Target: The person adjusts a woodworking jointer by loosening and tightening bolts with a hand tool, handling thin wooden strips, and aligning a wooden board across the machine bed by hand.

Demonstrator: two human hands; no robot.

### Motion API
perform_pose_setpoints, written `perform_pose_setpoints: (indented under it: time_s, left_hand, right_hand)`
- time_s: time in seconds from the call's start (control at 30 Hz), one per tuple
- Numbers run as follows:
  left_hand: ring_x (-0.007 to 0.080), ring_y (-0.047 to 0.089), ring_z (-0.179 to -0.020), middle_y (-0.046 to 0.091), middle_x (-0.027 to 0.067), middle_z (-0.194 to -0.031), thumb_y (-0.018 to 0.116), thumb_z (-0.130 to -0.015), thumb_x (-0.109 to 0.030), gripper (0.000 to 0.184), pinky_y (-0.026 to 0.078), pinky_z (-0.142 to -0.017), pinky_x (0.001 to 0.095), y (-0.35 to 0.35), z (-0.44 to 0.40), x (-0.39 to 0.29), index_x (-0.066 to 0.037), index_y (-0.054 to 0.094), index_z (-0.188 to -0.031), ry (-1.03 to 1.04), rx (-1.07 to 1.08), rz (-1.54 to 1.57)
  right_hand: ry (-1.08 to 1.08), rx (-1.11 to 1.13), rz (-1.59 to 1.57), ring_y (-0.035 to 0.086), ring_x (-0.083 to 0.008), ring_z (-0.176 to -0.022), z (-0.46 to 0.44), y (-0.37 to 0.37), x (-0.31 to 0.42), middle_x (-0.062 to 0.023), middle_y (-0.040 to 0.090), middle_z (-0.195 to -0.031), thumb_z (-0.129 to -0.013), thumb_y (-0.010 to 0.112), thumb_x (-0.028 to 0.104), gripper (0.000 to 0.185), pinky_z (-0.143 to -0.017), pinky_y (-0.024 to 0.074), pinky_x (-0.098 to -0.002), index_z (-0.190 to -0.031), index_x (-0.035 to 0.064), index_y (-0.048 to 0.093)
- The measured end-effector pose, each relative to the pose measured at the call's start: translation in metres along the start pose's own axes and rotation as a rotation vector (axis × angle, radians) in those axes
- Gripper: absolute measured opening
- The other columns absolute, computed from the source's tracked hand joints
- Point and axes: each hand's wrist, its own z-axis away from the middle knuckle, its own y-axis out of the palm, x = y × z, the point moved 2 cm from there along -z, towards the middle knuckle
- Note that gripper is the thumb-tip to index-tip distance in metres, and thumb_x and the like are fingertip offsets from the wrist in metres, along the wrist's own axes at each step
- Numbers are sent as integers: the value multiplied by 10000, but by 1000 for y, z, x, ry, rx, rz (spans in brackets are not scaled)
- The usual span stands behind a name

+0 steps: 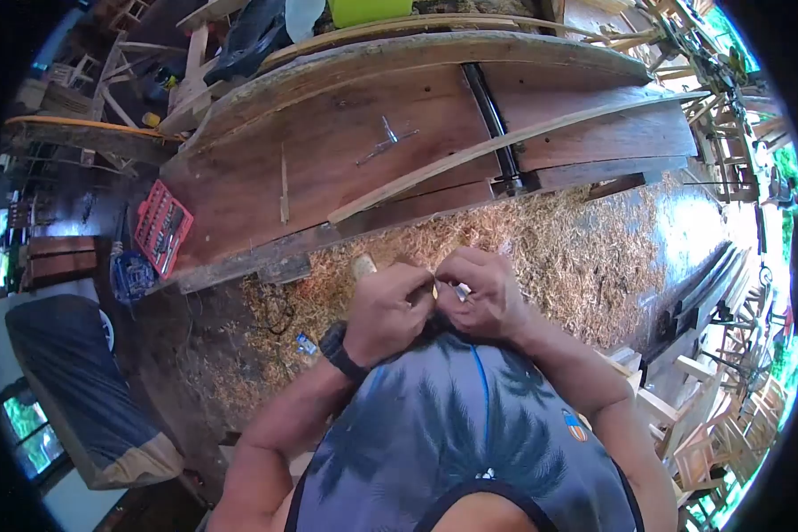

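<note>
My left hand point(388, 309), with a dark watch point(339, 350) at its wrist, is closed in a pinch in front of my chest. Touching it at the fingertips is my right hand point(483, 294), its fingers also pinched together. A small whitish object point(462, 291) shows in the curl of the right hand; its kind is too small to tell. What lies between the fingertips is hidden. Beyond both hands stands a wooden workbench point(328, 115), on which a small metal tool with a T-shaped bar point(388, 140) lies.
A long wooden strip point(505, 142) crosses the bench over a black metal bar point(489, 111). A red tool case point(161, 229) sits at the bench's left end, with a blue object point(133, 277) beside it. Wood shavings point(567, 266) cover the floor. Wooden frames point(700, 426) stand at right.
</note>
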Motion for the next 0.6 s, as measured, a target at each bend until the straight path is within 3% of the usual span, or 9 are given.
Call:
perform_pose_setpoints:
  time_s: [0.23,0.27,0.43,0.6]
  left_hand:
    - [144,685,-674,726,117,-767,653,-884,-85,131,534,-617,292,-18,-15,18,28,712,-912,-308,22,243]
    - [112,675,-743,717,77,-820,623,-938,-31,109,568,-673,264,-21,-16,19,55,689,-931,-410,87,341]
    - [113,679,-747,719,82,-828,630,-941,-42,117,572,-674,259,-20,-17,18,54,696,-955,-435,123,384]
    - [107,676,-732,729,74,-808,652,-913,-71,138,556,-656,255,-17,-18,9,45,723,-938,-455,121,345]
  right_hand:
    - [349,51,-134,715,-329,-829,-4,0,-1,-194,715,-880,-876,676,142,182,-723,556,-369,-958,-17,711]
    - [388,66,-175,719,-311,-840,-4,0,-1,-197,721,-896,-884,672,144,198,-735,556,-361,-981,-23,710]
    - [576,114,-397,705,-181,-852,-5,-2,8,-149,745,-924,-901,679,150,220,-777,545,-320,-1024,-27,720]
    - [538,73,-305,701,-174,-823,-2,-5,9,-149,740,-883,-922,659,136,196,-744,548,-317,-996,-33,723]
